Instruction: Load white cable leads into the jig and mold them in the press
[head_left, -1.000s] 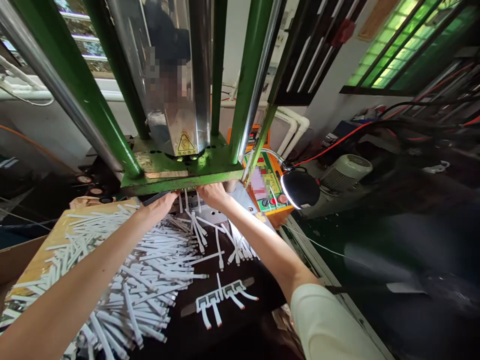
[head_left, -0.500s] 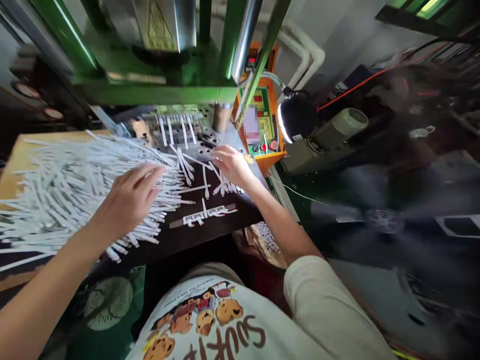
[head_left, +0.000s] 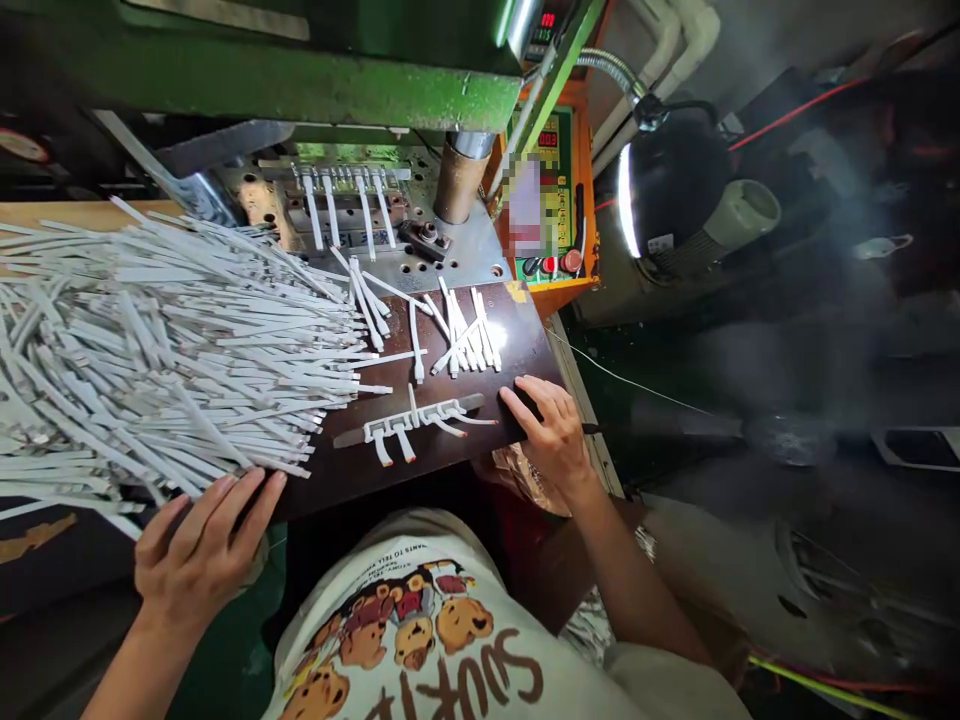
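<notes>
My left hand rests with fingers stretched out at the near edge of the dark work board, touching the big heap of white plastic strips. My right hand lies flat and open on the board's near right corner, holding nothing. Just left of it lies a white moulded piece on a grey strip. A small bunch of white pieces lies further back. The metal die under the green press holds several white strips in its slots.
An orange control panel with red buttons stands right of the press. A black lamp shines beside it, with a grey motor behind. Red cables and white pipes run at the back right. My printed white shirt fills the bottom.
Both hands have drawn back from the die under the press, over the strips, to the near edge of the board. The view has tilted down.
</notes>
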